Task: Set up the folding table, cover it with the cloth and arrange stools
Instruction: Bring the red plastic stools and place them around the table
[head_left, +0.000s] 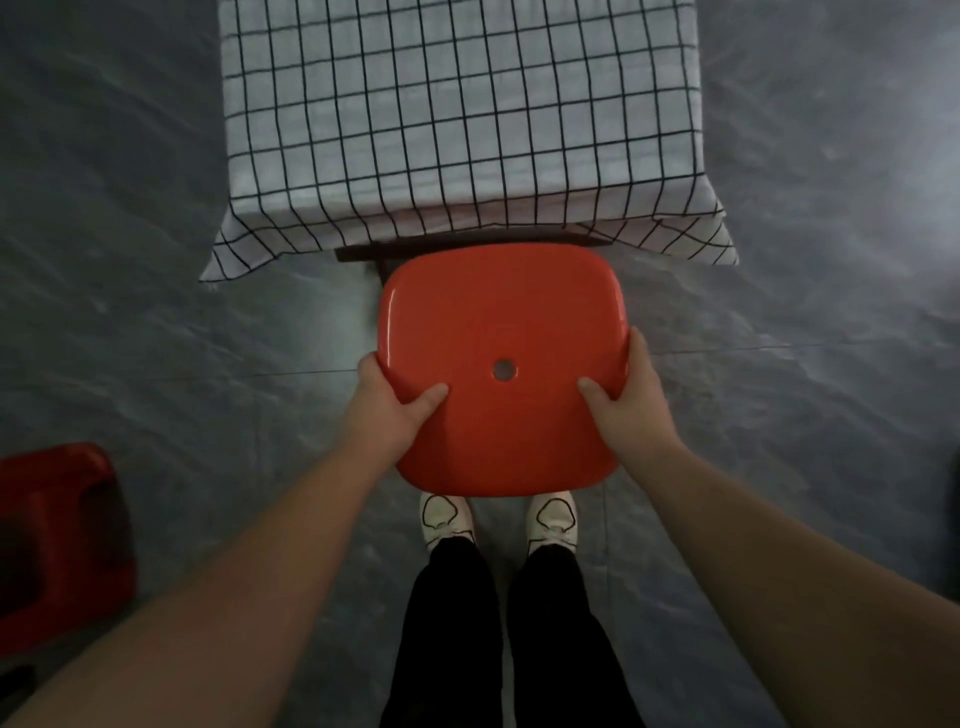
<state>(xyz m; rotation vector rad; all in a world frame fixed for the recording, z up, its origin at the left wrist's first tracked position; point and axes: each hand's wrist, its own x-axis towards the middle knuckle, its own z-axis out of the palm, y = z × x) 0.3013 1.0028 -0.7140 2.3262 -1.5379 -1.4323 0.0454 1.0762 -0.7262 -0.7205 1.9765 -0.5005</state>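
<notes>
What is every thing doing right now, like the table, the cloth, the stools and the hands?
Table: covered, only a dark edge showing.
Cloth: spread over the table, corners hanging down.
Orange stool: held by its seat, close to the table's near edge.
Left hand: grips the seat's left side, thumb on top.
Right hand: grips the seat's right side, thumb on top.
Red stool: on the floor at the left, untouched.

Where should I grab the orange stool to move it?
Grip the orange stool by the seat's left and right edges, one hand from each side, like the left hand and right hand: thumbs on top, fingers round the rim. The top is wide and smooth, so the edges likely give the best hold.
</notes>
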